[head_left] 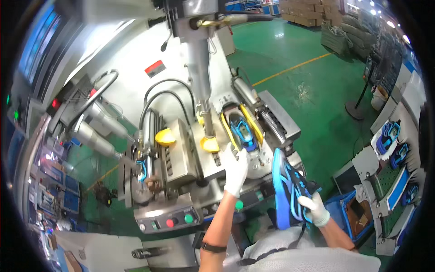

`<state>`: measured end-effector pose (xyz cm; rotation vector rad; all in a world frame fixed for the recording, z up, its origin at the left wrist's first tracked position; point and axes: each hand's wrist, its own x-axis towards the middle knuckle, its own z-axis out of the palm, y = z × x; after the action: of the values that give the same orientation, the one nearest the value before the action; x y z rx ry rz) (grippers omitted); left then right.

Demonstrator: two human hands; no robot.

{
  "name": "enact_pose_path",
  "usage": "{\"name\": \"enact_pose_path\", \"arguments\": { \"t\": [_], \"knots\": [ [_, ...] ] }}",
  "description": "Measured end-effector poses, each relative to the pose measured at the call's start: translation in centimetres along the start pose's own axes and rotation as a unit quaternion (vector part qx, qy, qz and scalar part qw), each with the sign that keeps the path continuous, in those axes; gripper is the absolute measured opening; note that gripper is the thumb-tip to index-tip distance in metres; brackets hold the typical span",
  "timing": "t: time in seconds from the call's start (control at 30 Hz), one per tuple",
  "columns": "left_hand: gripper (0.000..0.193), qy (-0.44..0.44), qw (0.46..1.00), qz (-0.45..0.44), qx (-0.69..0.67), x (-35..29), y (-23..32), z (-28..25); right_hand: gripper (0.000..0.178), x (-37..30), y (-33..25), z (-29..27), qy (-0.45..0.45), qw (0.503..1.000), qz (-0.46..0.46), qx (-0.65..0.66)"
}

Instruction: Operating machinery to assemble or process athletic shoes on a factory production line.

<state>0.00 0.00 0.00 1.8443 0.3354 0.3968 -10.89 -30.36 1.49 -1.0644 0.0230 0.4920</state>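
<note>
while the right hand, in a white glove, is closed on the held shoe, the left hand, gloved too, reaches forward over the front of the press with its fingers a little apart and nothing visible in its grasp. whether its fingertips touch the metal there cannot be told.

the held shoe is blue and black, gripped at its side near the lower end; it stands tilted on edge just in front of the press, to the right of the left forearm, its blue sole turned to the left. another one, the seated shoe, sits in the press just beyond the left hand, upper facing up, between two yellow pads.

to the left of the seated shoe, a metal rod comes down to a yellow block; a similar piece lies farther left. along the front edge are a red button and green ones. a dark band circles the left forearm. on the right, a blue crate is near a rack bearing more shoes. the floor is green, with a yellow line across it.
</note>
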Motion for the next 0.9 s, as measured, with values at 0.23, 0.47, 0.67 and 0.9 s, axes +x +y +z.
{"name": "enact_pose_path", "arguments": {
  "t": [0.23, 0.47, 0.67, 0.9],
  "knots": [
    [0.097, 0.070, 0.967, -0.127, 0.209, 15.1, -7.6, 11.6, 0.071, 0.2, -3.5, -5.2, 0.123, 0.991, -0.047, -0.009],
    [0.039, 0.018, 0.991, -0.120, -0.063, 16.8, -8.5, 3.3, 0.060, 4.1, -4.9, -2.9, 0.126, 0.990, -0.043, -0.036],
    [0.055, 0.037, 0.982, -0.083, -0.165, -1.3, 1.3, -5.1, 0.041, 14.2, -8.7, 1.8, 0.000, 0.982, -0.001, -0.190],
    [0.056, -0.001, 0.966, -0.250, -0.063, -24.7, 1.0, -15.0, 0.033, 41.6, -3.1, 9.4, -0.043, 0.880, 0.067, -0.469]
  ]
}}
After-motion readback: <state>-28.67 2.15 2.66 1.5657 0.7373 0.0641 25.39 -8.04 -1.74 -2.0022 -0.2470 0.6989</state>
